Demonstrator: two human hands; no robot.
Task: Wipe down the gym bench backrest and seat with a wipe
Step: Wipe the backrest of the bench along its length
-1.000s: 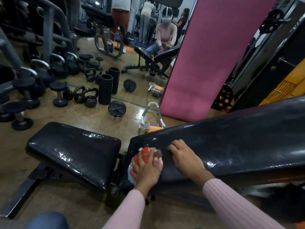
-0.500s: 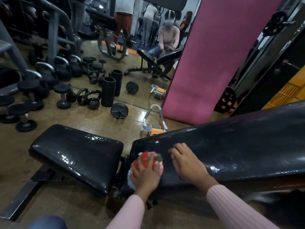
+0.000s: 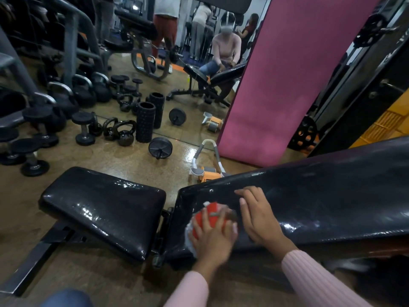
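Note:
The black padded backrest slopes up to the right across the lower view, and its surface shines wet. The black seat pad lies to its left, apart from it by a narrow gap. My left hand presses an orange and white wipe onto the lower left end of the backrest; the hand is blurred. My right hand lies flat on the backrest just right of the wipe, fingers spread, holding nothing.
Dumbbells, kettlebells, foam rollers and a weight plate stand on the brown floor before a wall mirror. A pink mat leans upright behind the backrest. An orange and grey ab roller sits beside the bench.
My left hand has kept rubbing the wipe on the lower end of the backrest, shifting slightly. My right hand stays flat beside it. The view has tilted a little.

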